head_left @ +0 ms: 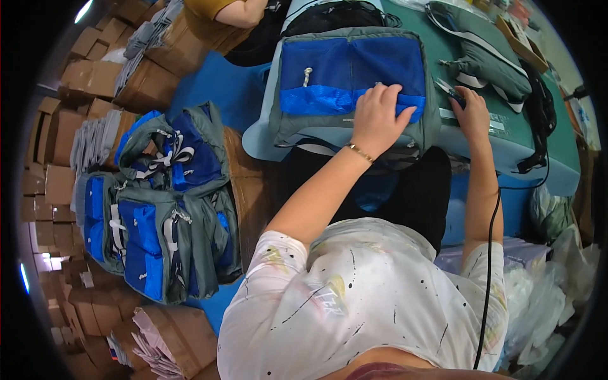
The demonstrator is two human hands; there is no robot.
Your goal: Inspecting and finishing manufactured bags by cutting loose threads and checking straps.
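Note:
A grey-green bag [430, 95] with blue mesh pockets [386, 57] lies flat on the table before me. My left hand [380, 117] rests on the bag's bright blue lower panel, fingers bent and thumb held apart, gripping nothing that I can see. Just off the bag's right edge, my right hand [472, 114] holds a pair of small scissors [451, 92], dark-handled, with the blades pointing up and to the left. A pale cord pull [307, 76] hangs on the left mesh pocket.
Several similar bags [158, 215] are piled on a carton at left. Grey-green padded straps [481, 63] and black webbing [541, 114] lie on the green table [557, 152]. A black cable [494, 253] runs down by my right arm. Another person's arm [240, 12] shows at the top.

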